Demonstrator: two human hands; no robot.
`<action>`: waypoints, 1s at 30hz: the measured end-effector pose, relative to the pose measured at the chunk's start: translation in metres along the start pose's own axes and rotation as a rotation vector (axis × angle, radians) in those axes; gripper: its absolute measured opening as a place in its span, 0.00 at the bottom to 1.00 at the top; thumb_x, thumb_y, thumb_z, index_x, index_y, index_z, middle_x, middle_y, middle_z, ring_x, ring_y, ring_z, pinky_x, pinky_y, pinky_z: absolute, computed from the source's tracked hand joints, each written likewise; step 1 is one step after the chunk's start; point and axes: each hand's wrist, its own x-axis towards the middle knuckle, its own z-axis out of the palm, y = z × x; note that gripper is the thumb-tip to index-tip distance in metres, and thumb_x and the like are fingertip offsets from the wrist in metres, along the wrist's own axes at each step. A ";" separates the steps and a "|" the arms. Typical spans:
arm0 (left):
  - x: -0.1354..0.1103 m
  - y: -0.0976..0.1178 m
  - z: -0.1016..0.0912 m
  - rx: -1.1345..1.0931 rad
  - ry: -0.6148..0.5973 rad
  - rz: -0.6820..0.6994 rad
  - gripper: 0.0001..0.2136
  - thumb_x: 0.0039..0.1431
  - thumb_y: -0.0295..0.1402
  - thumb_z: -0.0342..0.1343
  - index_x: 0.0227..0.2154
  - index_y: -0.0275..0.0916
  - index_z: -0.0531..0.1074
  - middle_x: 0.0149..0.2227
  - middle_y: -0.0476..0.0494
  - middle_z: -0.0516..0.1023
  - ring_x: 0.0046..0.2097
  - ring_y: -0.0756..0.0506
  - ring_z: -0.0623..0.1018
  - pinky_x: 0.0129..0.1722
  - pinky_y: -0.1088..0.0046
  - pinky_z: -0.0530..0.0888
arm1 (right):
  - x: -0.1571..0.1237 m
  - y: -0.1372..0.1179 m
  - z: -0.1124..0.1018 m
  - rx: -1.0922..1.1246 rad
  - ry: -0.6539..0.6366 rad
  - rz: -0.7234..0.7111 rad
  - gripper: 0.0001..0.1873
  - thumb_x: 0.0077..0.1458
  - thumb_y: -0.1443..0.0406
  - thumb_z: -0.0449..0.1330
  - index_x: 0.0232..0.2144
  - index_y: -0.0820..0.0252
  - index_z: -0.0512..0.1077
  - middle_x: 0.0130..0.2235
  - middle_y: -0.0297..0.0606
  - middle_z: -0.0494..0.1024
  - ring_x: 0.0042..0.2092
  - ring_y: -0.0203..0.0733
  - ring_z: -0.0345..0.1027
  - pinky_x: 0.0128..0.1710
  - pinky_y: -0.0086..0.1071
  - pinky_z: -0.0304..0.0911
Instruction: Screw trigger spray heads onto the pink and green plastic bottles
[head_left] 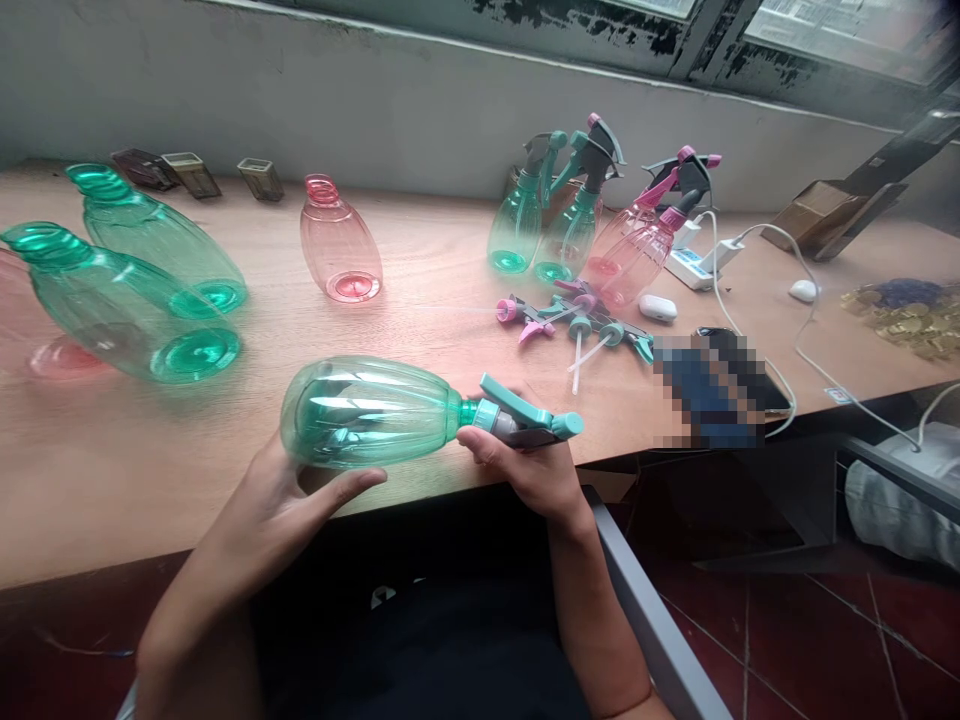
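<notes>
A clear green spray bottle [375, 412] lies sideways in the air between my hands, above the table's front edge. Its teal and grey trigger head [525, 420] points right. My left hand [300, 495] supports the bottle's body from below near its base, thumb along the near side. At the neck, my right hand [536, 470] grips the trigger head's collar with thumb in front; its other fingers are mostly hidden behind. Beyond the bottle lie several loose pink and teal trigger heads [581, 312] with white tubes.
Headless green bottles [150, 320] and a pink one [341, 245] stand left and centre. Green bottles [568, 235] and pink bottles [637, 250] with trigger heads stand at the back. A power strip [690, 265], white cables, an earbud case [658, 307] and a blurred-out phone [720, 385] lie right.
</notes>
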 end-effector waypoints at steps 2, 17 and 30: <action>0.000 -0.002 0.000 0.008 0.011 0.015 0.28 0.54 0.52 0.67 0.56 0.50 0.72 0.53 0.51 0.81 0.54 0.40 0.78 0.55 0.68 0.76 | 0.000 0.000 0.000 -0.001 0.002 -0.002 0.18 0.56 0.57 0.73 0.46 0.54 0.75 0.30 0.27 0.72 0.30 0.35 0.66 0.32 0.30 0.64; 0.002 0.000 0.001 -0.003 -0.002 0.049 0.27 0.55 0.51 0.66 0.56 0.50 0.72 0.53 0.53 0.81 0.54 0.43 0.80 0.54 0.73 0.77 | -0.001 0.001 0.000 -0.010 0.005 0.025 0.17 0.56 0.56 0.73 0.45 0.53 0.75 0.29 0.27 0.72 0.29 0.35 0.66 0.30 0.31 0.64; 0.001 -0.003 0.000 0.012 0.002 0.042 0.26 0.54 0.52 0.67 0.55 0.51 0.73 0.52 0.54 0.82 0.52 0.44 0.80 0.52 0.74 0.77 | -0.001 -0.001 -0.001 -0.020 0.006 0.029 0.18 0.56 0.55 0.73 0.44 0.54 0.74 0.29 0.28 0.72 0.30 0.36 0.66 0.31 0.32 0.64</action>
